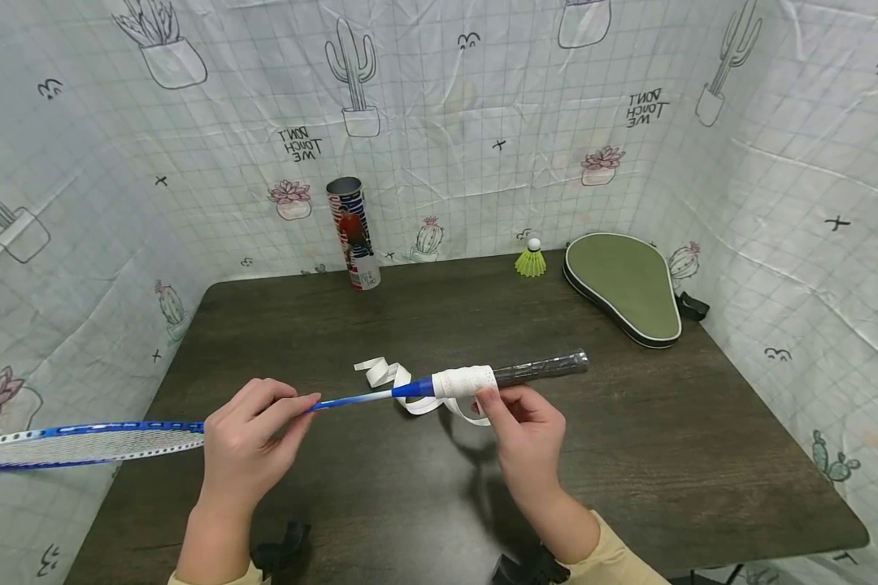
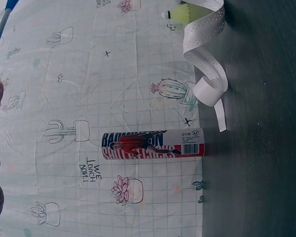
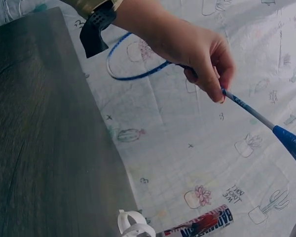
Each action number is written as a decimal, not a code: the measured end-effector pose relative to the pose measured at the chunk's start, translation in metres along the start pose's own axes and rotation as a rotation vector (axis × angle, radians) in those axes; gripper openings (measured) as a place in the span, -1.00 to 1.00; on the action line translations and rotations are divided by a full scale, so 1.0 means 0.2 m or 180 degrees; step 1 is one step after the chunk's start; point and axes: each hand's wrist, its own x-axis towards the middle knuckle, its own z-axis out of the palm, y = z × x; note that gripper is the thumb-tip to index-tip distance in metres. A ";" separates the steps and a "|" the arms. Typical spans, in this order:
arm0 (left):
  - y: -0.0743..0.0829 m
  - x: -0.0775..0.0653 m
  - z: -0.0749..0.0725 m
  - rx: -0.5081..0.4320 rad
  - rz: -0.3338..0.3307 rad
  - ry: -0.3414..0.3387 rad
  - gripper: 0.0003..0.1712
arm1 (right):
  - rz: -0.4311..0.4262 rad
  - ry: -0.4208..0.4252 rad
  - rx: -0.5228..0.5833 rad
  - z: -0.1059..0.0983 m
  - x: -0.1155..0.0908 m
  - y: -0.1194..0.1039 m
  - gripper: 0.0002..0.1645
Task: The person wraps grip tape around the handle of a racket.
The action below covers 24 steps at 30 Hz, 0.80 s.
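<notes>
A blue and white badminton racket [image 1: 358,399] is held level above the table, its head to the left and partly out of frame. My left hand [image 1: 252,439] pinches the shaft between thumb and fingers near the head. White grip tape [image 1: 464,380] is wound around the handle next to the blue cone. The rest of the handle [image 1: 545,368] is dark and glossy up to its butt. My right hand [image 1: 523,439] pinches the tape at the lower edge of the wound part. A loose perforated tape tail [image 2: 204,37] hangs in curls below the handle.
A shuttlecock tube [image 1: 354,236] stands at the back of the dark table [image 1: 629,455]. Farther right are a yellow shuttlecock [image 1: 531,260], cork up, and a green racket-shaped case [image 1: 625,284]. Patterned cloth [image 1: 439,106] hangs behind and at both sides.
</notes>
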 end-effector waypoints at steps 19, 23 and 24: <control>-0.01 0.01 0.00 0.0054 0.0137 -0.0213 -0.64 | -0.0119 0.0060 -0.0041 -0.01 0.01 0.00 -0.84; -0.01 0.01 0.00 0.0038 0.0101 -0.0197 -0.62 | -0.0031 -0.0122 0.0102 -0.02 0.01 0.01 -0.86; -0.01 0.00 0.00 0.0032 0.0092 -0.0197 -0.62 | -0.0028 -0.0175 0.0180 -0.02 0.00 0.01 -0.87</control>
